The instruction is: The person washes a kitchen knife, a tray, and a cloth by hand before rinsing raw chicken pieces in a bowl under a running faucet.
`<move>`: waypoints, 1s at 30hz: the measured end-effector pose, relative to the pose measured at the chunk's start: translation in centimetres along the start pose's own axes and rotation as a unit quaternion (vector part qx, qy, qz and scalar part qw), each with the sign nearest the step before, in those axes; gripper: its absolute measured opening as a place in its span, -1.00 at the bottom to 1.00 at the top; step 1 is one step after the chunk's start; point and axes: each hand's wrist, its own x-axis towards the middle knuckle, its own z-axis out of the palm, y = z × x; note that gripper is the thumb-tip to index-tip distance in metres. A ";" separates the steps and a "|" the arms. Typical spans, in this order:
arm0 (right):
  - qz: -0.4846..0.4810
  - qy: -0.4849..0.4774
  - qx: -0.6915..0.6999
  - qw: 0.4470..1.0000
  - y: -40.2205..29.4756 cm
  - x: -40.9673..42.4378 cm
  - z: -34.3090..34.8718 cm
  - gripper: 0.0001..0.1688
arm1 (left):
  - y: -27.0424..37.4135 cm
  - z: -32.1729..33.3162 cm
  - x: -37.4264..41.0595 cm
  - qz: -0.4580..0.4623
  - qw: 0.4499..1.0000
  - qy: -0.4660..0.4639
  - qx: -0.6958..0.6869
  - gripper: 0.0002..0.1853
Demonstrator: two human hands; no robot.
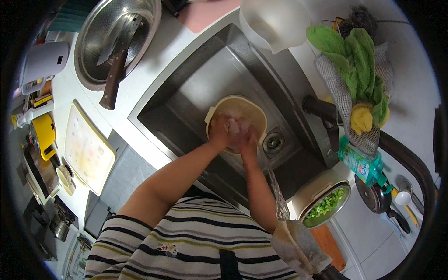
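Note:
My left hand (220, 132) and my right hand (247, 137) are both down inside a cream plastic basin (261, 112). Between them they hold a wet, pale pink mass (235, 126), perhaps raw meat; blur hides its exact shape and my fingertips. The basin rests on the floor of a dark metal sink (206, 77), close to the drain (273, 142). A stream of water (271, 175) runs from the cloth-covered faucet outlet (297, 245) past my right forearm, toward the basin's near right side.
A steel basin (82, 63) holds a brown-handled cleaver (115, 75), left of a white bowl (273, 24). A cutting board (89, 150) lies left. Chopped greens (325, 204) fill a pot at right, near a detergent bottle (360, 164) and the dark faucet neck (409, 150).

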 end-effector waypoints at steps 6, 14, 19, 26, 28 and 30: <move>0.182 0.006 0.133 0.974 0.9 2.8 0.6 -0.34 | 1.0 0.7 1.2 -0.197 0.901 -0.003 -0.387 -0.44; 0.048 -0.143 -0.048 0.987 0.9 1.9 -2.7 -0.39 | -0.4 -1.8 0.8 -0.009 0.990 -0.106 -0.093 -0.34; 0.086 -0.066 0.084 0.990 -4.8 3.6 -1.7 -0.28 | 2.3 -2.8 1.6 -0.084 0.956 -0.001 -0.282 -0.36; 0.146 -0.092 0.030 0.985 -1.5 7.2 0.4 -0.31 | 0.8 -1.8 5.6 -0.248 0.869 -0.111 -0.414 -0.51; 0.072 -0.067 -0.025 0.995 -1.1 6.3 0.3 -0.34 | 0.9 -2.4 5.6 -0.189 0.902 -0.122 -0.369 -0.58; 0.070 -0.053 -0.018 0.996 -1.7 4.8 0.1 -0.39 | 1.4 -3.2 4.0 -0.135 0.958 -0.109 -0.229 -0.66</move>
